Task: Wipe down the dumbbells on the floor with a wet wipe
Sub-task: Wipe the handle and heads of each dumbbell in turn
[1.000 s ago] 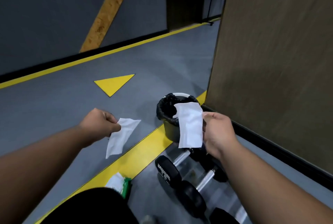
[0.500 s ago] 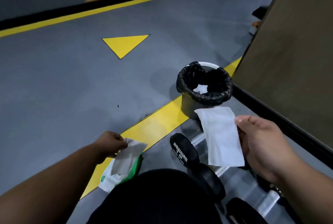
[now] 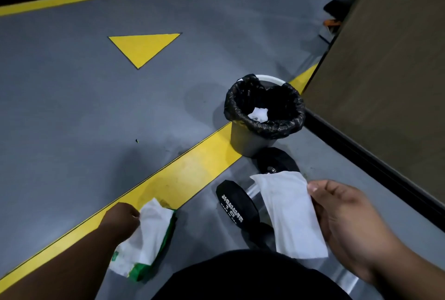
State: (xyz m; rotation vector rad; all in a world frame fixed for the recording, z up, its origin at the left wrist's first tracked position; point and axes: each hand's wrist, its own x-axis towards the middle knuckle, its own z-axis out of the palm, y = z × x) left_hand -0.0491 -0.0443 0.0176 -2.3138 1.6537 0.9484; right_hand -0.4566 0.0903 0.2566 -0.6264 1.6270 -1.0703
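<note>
The grey floor (image 3: 72,106) fills most of the view, crossed by two yellow lines: one along the far black baseboard, one running diagonally from lower left toward the brown wall panel (image 3: 390,82) on the right. One yellow triangle (image 3: 144,46) is painted on the floor between them. One small bin (image 3: 250,143) with a black liner stands on the diagonal line just beside the panel's corner, and one crumpled white wipe (image 3: 258,114) lies inside it.

Near the bin, on the floor, black dumbbells (image 3: 232,205) lie side by side; two round heads and a chrome handle are clear, and a further dark head shows lower down, so the exact count cannot be told. A dark-clothed knee (image 3: 240,275) covers the bottom centre.

Two hands are in view. The right hand (image 3: 349,225) pinches one flat wet wipe (image 3: 291,213) by its edge between thumb and fingers (image 3: 337,191), holding it spread above the dumbbells. The left hand (image 3: 120,220), fingers curled, grips a second wipe (image 3: 149,229) at the green-and-white wipe packet (image 3: 137,270), which lies on the floor at the edge of the diagonal line
</note>
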